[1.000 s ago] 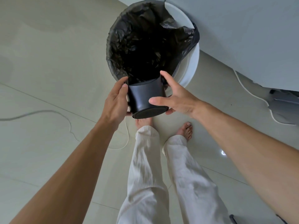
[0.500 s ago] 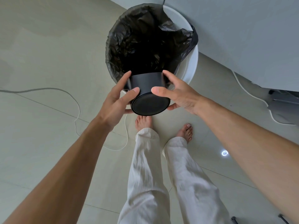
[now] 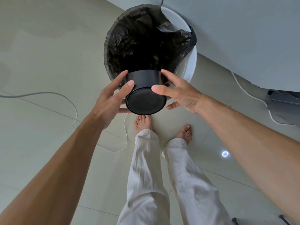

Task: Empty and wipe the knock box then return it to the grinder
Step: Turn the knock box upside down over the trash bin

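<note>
The black round knock box [image 3: 145, 93] is tipped over, its flat base facing me and its mouth pointing into the bin. My left hand [image 3: 112, 98] grips its left side, thumb on the base rim. My right hand [image 3: 177, 93] holds the right side, thumb on the rim and fingers behind. The box hangs over the near edge of a white bin [image 3: 191, 62] lined with a black bag [image 3: 146, 39]. The box's inside is hidden.
Pale tiled floor [image 3: 48, 62] all around. A white cable [image 3: 71, 103] loops across the floor at left, just beside my bare feet [image 3: 143, 123]. A grey-white cabinet [image 3: 243, 30] stands at the upper right, with another cable [image 3: 243, 90] and grey equipment [image 3: 285, 101] below it.
The knock box has tilted further, so its base now faces me and its mouth points into the bin. Both hands shifted round it while keeping hold.
</note>
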